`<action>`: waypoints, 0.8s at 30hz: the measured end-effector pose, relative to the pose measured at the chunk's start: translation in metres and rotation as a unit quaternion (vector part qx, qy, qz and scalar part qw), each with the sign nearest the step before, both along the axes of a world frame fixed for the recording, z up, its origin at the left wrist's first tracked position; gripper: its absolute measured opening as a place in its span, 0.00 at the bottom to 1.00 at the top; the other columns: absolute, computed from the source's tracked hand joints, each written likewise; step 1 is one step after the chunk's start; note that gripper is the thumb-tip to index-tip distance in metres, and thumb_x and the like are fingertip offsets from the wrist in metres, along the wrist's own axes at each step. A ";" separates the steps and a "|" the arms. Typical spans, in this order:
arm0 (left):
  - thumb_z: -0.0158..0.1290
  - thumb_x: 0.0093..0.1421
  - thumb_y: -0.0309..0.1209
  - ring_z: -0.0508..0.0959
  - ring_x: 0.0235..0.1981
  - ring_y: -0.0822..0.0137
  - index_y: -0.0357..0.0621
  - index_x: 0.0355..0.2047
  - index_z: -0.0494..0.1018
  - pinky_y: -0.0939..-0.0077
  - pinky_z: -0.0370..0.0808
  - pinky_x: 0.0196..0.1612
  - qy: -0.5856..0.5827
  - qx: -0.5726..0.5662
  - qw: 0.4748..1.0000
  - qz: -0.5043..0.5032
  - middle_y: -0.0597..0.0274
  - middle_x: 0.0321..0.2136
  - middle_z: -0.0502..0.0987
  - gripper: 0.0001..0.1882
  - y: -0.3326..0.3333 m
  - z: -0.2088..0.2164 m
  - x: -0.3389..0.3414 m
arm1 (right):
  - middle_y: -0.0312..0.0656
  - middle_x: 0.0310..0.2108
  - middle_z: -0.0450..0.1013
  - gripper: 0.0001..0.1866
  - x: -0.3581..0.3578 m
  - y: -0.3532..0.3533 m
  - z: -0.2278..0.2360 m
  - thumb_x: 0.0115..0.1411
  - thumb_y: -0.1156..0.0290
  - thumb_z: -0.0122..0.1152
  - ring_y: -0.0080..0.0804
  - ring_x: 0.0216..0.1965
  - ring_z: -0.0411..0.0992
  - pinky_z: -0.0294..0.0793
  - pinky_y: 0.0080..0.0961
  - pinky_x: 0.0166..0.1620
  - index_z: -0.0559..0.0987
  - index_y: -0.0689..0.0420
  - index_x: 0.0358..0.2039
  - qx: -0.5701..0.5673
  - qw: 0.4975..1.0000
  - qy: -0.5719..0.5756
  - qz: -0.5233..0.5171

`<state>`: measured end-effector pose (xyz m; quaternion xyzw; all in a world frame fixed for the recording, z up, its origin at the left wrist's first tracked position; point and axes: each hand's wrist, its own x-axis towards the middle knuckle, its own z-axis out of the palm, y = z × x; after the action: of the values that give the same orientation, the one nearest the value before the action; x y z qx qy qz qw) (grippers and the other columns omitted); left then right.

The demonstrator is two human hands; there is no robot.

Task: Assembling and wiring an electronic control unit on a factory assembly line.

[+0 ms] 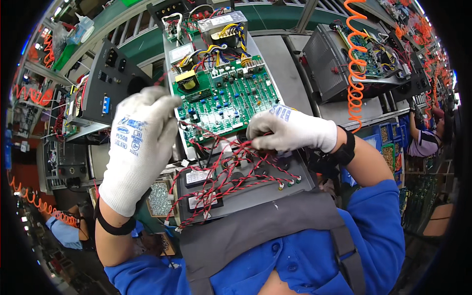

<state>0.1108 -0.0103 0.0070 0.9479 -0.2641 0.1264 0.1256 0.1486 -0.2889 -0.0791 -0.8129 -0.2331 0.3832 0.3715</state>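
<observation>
A green circuit board (228,101) full of small parts lies on a grey metal chassis in front of me. My left hand (147,115), in a white glove, hovers at the board's left edge with its fingers curled together; what they hold, if anything, is hidden. My right hand (282,129), also gloved, is at the near right corner of the board, its fingers closed on a bundle of twisted red and black wires (231,169). Those wires spread toward me over the chassis, with small white connectors on their loose ends. Two black boxes (196,178) sit beneath them.
A transformer (223,27) with coloured leads stands behind the board. Grey metal housings stand at left (105,83) and right (334,64). An orange coiled hose (356,64) hangs at right. A tray of small metal parts (160,199) is by my left forearm. Other people work farther off.
</observation>
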 end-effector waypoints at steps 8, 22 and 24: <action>0.65 0.50 0.32 0.77 0.50 0.51 0.42 0.50 0.77 0.57 0.69 0.59 0.158 -0.033 0.980 -0.118 0.51 0.46 0.79 0.25 -0.039 -0.043 -0.028 | 0.32 0.31 0.76 0.12 0.020 -0.006 -0.005 0.63 0.64 0.62 0.20 0.33 0.73 0.74 0.24 0.37 0.81 0.60 0.41 0.158 0.981 0.035 0.108; 0.59 0.52 0.26 0.77 0.51 0.48 0.43 0.47 0.77 0.49 0.69 0.58 0.070 -0.036 0.989 -0.122 0.50 0.50 0.78 0.20 -0.044 -0.034 -0.038 | 0.49 0.46 0.79 0.07 0.008 -0.029 -0.026 0.57 0.73 0.64 0.40 0.40 0.78 0.76 0.30 0.45 0.78 0.64 0.27 0.209 0.962 -0.147 0.092; 0.59 0.53 0.28 0.77 0.52 0.50 0.45 0.50 0.78 0.48 0.68 0.61 0.131 -0.006 0.981 -0.141 0.50 0.48 0.79 0.22 -0.053 -0.040 -0.038 | 0.49 0.47 0.79 0.08 0.009 -0.035 -0.032 0.62 0.74 0.62 0.33 0.42 0.76 0.76 0.31 0.46 0.77 0.65 0.28 0.271 0.959 -0.082 0.032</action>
<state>0.0724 -0.0634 -0.0332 0.9087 -0.3757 -0.0165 0.1813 0.1580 -0.3242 -0.1114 -0.7026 -0.3840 0.2493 0.5447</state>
